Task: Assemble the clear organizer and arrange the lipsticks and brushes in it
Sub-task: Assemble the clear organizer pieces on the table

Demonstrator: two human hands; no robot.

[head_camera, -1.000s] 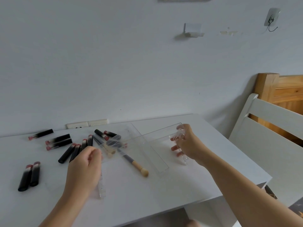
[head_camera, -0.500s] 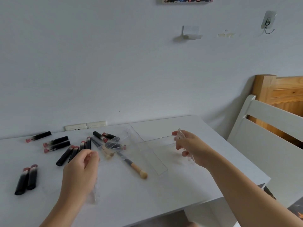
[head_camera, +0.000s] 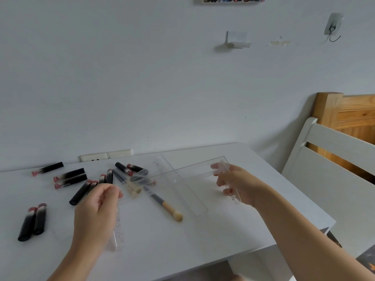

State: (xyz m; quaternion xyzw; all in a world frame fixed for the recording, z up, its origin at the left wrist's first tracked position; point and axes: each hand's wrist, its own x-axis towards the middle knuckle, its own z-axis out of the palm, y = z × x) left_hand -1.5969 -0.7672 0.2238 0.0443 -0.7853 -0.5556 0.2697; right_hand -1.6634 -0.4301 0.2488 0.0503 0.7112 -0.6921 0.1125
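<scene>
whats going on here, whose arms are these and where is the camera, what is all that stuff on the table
No machine here: these are a person's own two arms. The camera sits on their head and looks forward and down, so you see what they see.

They work at a white table against a wall. On it lie many black lipsticks, mostly on the left, and a brush with a pale tip near the middle. A long clear panel also lies flat there.

These clear pieces are parts of an organizer not yet put together. The left hand grips a narrow clear strip. The right hand grips another clear piece, apparently joined to a long panel stretching between the hands. Clear plastic and blur make the exact edges hard to tell.
</scene>
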